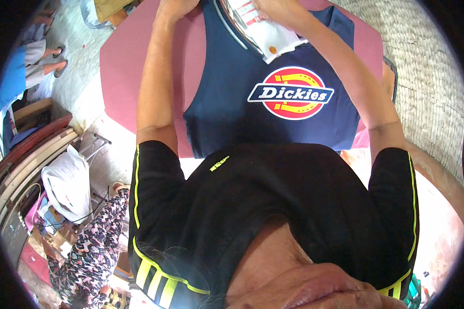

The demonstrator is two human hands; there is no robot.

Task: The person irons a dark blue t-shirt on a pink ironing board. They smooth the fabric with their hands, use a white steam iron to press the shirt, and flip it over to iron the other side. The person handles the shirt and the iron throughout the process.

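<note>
While the navy shirt (273, 98) lies flat on the pink tabletop (123, 67), my right hand (273, 9) pinches its white tag (265, 33); my left hand (172, 7) rests at the collar, grip indiscernible. Soft, light cloth; best held at shoulders.

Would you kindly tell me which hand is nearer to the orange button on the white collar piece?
The right hand: it rests on the white collar piece just above the orange button. The left hand sits farther off, at the navy shirt's left edge.
</note>
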